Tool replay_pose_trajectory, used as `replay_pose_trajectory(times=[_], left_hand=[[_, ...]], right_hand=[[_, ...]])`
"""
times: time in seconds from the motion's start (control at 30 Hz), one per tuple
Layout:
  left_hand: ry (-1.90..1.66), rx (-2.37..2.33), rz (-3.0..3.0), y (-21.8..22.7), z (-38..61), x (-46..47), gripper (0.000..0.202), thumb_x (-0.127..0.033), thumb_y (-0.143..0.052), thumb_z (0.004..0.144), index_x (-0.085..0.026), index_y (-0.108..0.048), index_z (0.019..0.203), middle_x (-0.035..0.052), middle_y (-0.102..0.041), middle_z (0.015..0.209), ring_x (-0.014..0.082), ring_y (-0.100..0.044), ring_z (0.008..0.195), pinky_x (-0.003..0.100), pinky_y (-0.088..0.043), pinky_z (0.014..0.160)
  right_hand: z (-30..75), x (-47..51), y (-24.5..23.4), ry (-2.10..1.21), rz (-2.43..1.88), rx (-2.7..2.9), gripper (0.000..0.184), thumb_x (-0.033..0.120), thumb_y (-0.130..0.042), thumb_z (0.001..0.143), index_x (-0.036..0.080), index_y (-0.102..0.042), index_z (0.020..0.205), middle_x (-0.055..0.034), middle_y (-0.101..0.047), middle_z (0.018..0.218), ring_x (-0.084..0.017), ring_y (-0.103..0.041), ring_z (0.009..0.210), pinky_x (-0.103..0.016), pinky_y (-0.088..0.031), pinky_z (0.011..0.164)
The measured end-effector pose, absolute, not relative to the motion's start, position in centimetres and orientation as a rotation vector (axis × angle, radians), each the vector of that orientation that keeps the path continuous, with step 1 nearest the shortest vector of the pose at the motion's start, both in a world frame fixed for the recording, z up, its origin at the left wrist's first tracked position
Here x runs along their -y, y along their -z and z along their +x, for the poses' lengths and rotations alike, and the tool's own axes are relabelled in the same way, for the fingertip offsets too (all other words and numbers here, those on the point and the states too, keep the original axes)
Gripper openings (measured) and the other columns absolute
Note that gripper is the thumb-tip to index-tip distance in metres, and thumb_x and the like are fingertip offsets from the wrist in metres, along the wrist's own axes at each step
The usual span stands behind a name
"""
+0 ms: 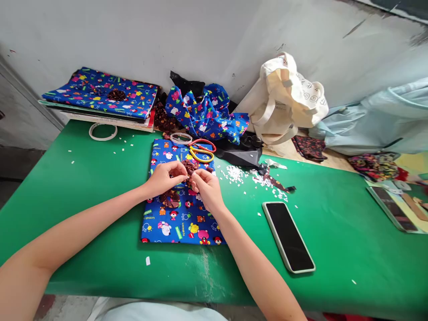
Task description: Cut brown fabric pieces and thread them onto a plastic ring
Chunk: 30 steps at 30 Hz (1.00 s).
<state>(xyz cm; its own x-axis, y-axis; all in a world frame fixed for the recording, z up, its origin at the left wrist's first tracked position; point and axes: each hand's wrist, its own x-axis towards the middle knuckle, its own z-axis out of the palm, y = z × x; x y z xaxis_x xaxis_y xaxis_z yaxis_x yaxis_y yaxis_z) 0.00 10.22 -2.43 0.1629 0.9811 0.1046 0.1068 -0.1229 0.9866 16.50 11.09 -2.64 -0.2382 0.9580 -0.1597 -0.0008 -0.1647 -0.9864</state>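
My left hand (166, 178) and my right hand (207, 187) meet over a blue cartoon-print cloth (180, 223) lying flat on the green table (83, 209). Both hands pinch a small brown patterned fabric piece (189, 168) between their fingertips. More small brown fabric pieces (170, 199) lie on the cloth just below my left hand. Yellow and red scissors (201, 150) rest at the cloth's far edge, next to a roll of clear tape (181, 138).
A phone (288, 236) lies face up right of the cloth, with white paper scraps (236, 173) beyond it. Folded blue print cloth (100, 93) is stacked at back left, a crumpled one (207, 113) in the middle, a cream tote bag (284, 100) at back right. A white ring (103, 132) lies at left.
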Motion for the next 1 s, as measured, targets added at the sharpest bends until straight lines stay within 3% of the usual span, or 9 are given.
replay_pose_trajectory(times=[0.6, 1.0], left_hand=[[-1.074, -1.221, 1.513, 2.74, 0.07, -10.17, 0.011, -0.028, -0.067, 0.076, -0.018, -0.063, 0.078, -0.0003, -0.066, 0.072, 0.0109, -0.060, 0.066, 0.023, -0.048, 0.063], [-1.010, -1.293, 1.558, 2.23, 0.05, -10.10, 0.016, -0.032, -0.065, 0.078, -0.016, -0.061, 0.079, -0.0006, -0.064, 0.073, 0.0108, -0.057, 0.067, 0.023, -0.045, 0.063]], right_hand=[[16.74, -10.72, 2.26, -1.418, -1.172, 1.449, 0.027, 0.046, -0.061, 0.078, 0.020, -0.056, 0.073, 0.0061, -0.050, 0.053, -0.007, -0.041, 0.046, -0.023, -0.034, 0.047], [16.88, -10.50, 2.20, -1.446, -1.141, 1.428, 0.023, 0.041, -0.068, 0.071, 0.019, -0.059, 0.074, 0.0039, -0.054, 0.057, -0.008, -0.045, 0.049, -0.024, -0.035, 0.048]])
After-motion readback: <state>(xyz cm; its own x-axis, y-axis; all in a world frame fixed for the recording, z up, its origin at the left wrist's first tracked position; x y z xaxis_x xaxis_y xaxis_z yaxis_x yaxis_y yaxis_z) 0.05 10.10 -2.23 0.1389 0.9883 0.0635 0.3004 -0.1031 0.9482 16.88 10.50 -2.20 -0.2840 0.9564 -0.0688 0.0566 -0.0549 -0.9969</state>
